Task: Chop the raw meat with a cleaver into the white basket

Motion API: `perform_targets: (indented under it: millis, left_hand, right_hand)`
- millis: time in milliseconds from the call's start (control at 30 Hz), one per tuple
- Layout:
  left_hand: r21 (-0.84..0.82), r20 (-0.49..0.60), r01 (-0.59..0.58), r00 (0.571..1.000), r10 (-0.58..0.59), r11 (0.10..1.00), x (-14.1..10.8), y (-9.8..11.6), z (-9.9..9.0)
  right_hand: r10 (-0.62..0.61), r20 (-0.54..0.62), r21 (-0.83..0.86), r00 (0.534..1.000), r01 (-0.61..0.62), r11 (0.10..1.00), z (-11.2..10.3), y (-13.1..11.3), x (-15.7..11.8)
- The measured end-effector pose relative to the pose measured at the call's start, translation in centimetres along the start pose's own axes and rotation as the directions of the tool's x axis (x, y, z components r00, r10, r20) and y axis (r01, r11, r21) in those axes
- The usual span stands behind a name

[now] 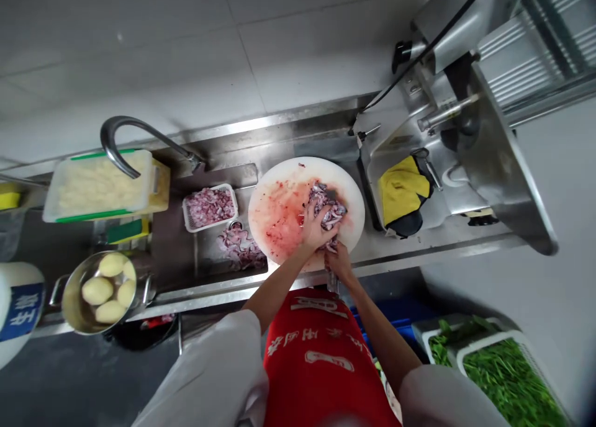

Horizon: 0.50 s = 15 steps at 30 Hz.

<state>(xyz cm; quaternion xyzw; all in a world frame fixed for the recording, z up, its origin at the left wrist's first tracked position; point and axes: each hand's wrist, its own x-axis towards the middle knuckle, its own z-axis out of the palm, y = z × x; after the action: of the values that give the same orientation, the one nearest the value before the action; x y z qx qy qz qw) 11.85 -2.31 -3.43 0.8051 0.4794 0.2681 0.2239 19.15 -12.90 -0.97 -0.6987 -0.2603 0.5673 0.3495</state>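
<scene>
A round white cutting board (274, 197), stained red, lies across the steel counter. On its right part is a heap of purplish-grey cut pieces (333, 215). My left hand (316, 229) rests against the heap's left side with its fingers spread over the pieces. At the board's near edge, my right hand (339, 262) is closed just below the heap. A shiny narrow item shows under it, too unclear to name. A white basket (187, 218) of similar chopped pieces stands to the left, with loose pieces (239, 247) in the sink beside it.
A curved faucet (139, 124) arches over the sink near a lidded tub (100, 188). A pot (69, 296) of peeled potatoes sits at the left. Right of the board are a steel machine (512, 166) and a yellow cloth (403, 188). Greens in crates (465, 352) stand lower right.
</scene>
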Motion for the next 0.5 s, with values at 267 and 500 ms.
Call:
perform_targets:
  millis: [267, 500]
  left_hand:
    - [-0.018, -0.088, 0.079, 0.993, -0.080, 0.997, 0.7, 1.4, -0.5]
    - [-0.045, -0.137, 0.108, 0.984, -0.113, 0.993, 1.8, 3.2, -4.3]
  right_hand:
    - [-0.014, 0.044, 0.120, 0.999, 0.009, 0.993, -1.0, 0.3, 0.5]
    - [-0.109, 0.043, 0.124, 0.993, 0.103, 0.987, -0.5, -3.0, -1.2]
